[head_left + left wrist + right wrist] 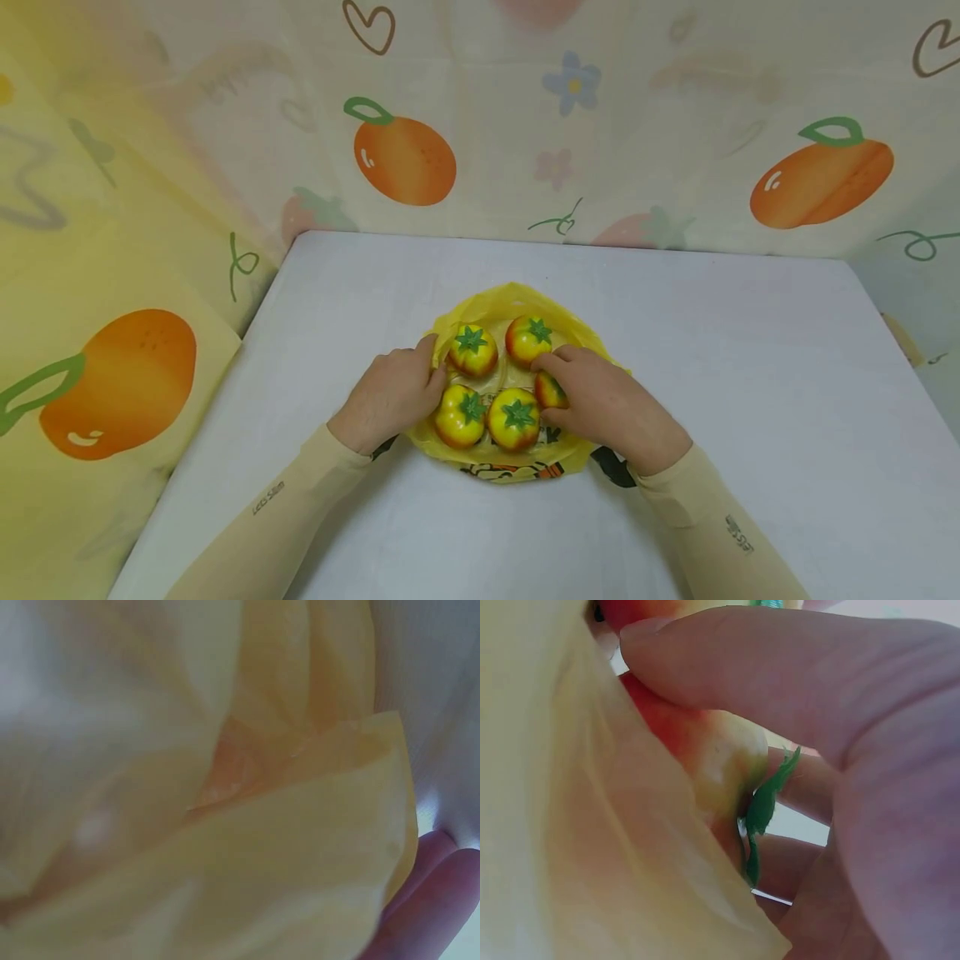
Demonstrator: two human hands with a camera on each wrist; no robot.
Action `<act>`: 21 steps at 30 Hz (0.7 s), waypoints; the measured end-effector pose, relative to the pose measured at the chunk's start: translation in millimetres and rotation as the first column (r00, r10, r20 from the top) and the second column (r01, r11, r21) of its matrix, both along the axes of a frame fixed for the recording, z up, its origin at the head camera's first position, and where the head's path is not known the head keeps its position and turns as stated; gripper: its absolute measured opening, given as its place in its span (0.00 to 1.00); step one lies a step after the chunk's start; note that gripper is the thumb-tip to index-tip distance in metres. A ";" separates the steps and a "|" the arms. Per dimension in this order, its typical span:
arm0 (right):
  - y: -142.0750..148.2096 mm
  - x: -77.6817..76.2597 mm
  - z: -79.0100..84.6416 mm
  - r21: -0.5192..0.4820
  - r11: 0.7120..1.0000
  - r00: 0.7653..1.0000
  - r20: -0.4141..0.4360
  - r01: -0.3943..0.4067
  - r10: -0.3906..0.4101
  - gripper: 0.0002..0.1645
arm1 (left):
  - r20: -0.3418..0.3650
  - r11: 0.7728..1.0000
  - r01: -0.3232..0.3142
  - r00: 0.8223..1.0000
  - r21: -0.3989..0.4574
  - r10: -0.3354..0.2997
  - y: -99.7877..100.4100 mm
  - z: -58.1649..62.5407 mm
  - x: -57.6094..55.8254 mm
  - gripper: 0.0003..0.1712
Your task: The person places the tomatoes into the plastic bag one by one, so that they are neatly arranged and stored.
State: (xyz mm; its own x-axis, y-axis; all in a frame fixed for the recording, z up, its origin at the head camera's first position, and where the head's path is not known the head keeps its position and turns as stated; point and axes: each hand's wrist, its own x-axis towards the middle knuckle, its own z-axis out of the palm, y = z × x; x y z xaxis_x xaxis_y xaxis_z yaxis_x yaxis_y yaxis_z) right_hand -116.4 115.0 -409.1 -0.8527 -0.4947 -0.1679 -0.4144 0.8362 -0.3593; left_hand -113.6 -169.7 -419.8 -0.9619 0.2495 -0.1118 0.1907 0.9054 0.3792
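Note:
A yellow plastic bag (513,296) lies spread open on the table, with printing on its near side. Several glossy yellow-red tomatoes with green star-shaped tops sit in it, among them a front tomato (514,419) and a back tomato (528,340). My left hand (396,390) pinches the bag's left edge; in the left wrist view its fingertips (435,896) show behind the yellow film. At the right side, my right hand (603,404) grips another tomato (705,754), thumb on one side and fingers on the other. The bag's film covers part of that tomato in the right wrist view.
A white-covered table (750,350) extends around the bag on all sides. Behind it and to the left hang curtains (495,150) printed with oranges, flowers and hearts. Dark wrist straps (615,468) show below the hands.

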 end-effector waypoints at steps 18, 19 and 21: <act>2.9 2.9 -15.7 0.015 1.000 1.000 -0.022 0.006 -0.006 0.34 | 0.029 1.000 0.004 1.000 0.014 -0.005 2.7 -6.1 -0.9 0.32; 3.7 4.1 -16.2 0.008 1.000 1.000 -0.020 0.007 -0.007 0.35 | 0.032 1.000 0.004 0.999 0.014 -0.004 2.8 -7.0 -0.9 0.32; 5.9 6.6 -16.2 -0.016 1.000 1.000 -0.016 0.006 -0.007 0.36 | 0.044 1.000 0.001 0.999 0.017 -0.002 2.4 -8.7 -1.0 0.32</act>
